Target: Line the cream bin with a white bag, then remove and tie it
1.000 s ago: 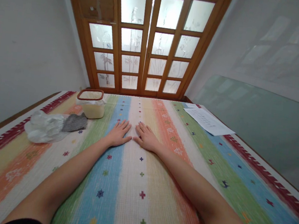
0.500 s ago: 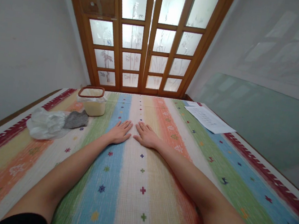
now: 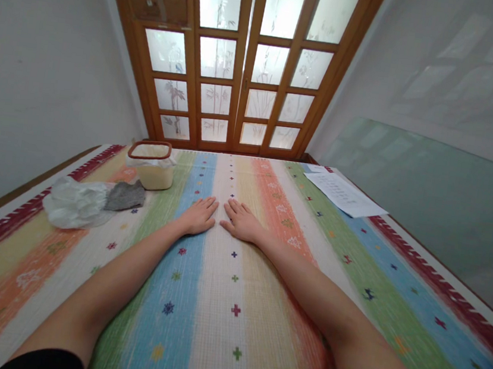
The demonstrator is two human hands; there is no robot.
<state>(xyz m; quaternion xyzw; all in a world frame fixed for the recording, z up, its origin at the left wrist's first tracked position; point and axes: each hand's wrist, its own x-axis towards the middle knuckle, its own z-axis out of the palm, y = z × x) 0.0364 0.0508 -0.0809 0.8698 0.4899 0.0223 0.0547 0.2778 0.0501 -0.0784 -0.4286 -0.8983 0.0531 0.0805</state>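
My left hand (image 3: 199, 216) lies palm down on the striped tablecloth (image 3: 218, 301), over its blue stripe, with the fingers stretched out and nothing held. Beside it, a small gap away, my right hand (image 3: 242, 221) rests flat in the same way on the white and yellow stripes. To the left of my left hand stands a cream bin (image 3: 157, 178) with a brown rim and a white liner. In front of the bin, a grey cloth (image 3: 125, 196) lies against a crumpled white plastic bag (image 3: 76, 203).
Printed white sheets of paper (image 3: 344, 195) lie at the table's far right. Beyond the far edge are wooden doors (image 3: 243, 88) with frosted panes. A pale green panel (image 3: 428, 201) lines the right wall, and a white wall (image 3: 41, 63) closes the left side.
Both hands stay flat in the same place. The whole view has shifted very slightly; nothing on the table has moved.
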